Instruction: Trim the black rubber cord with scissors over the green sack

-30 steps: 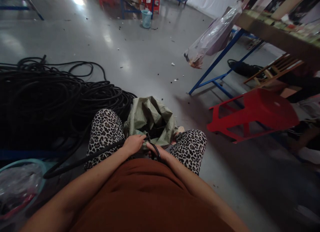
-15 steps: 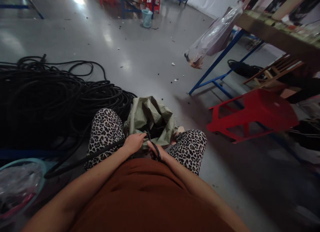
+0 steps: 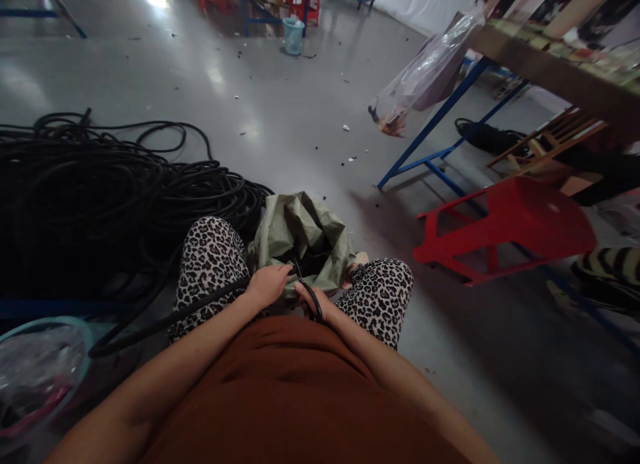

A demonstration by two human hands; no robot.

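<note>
Between the knees: a crumpled olive-green woven sack (image 3: pixel 300 234) stands on the grey floor (image 3: pixel 280 117), its mouth open toward the person, just in front of both hands.
Left hand: the left hand (image 3: pixel 267 285) rests at the near edge of the sack, fingers (image 3: pixel 280 272) curled closed around a thin black rubber cable (image 3: pixel 200 307).
Cable run: from the left hand the cable trails back over the left leopard-print trouser leg (image 3: pixel 210 264) and down to the floor at the lower left.
Right hand: the right hand (image 3: pixel 315 303) lies just beside the left, palm partly up; a short curved loop of the same cable crosses its fingers (image 3: pixel 303 289), which bend around it, though how firmly they grip I cannot tell.
Cable end: the loop rises from the right hand into the dark mouth of the sack.
Left side of floor: a large loose heap of black coiled cable (image 3: pixel 100 197) spreads beside the left knee.
Near left corner: a pale teal plastic basin (image 3: pixel 75 327) holding clear plastic wrap.
Right side of floor: a red plastic stool (image 3: pixel 510 227) tipped on its side, beside a blue metal frame (image 3: pixel 430 137) that carries a wooden surface (image 3: pixel 550 74).
</note>
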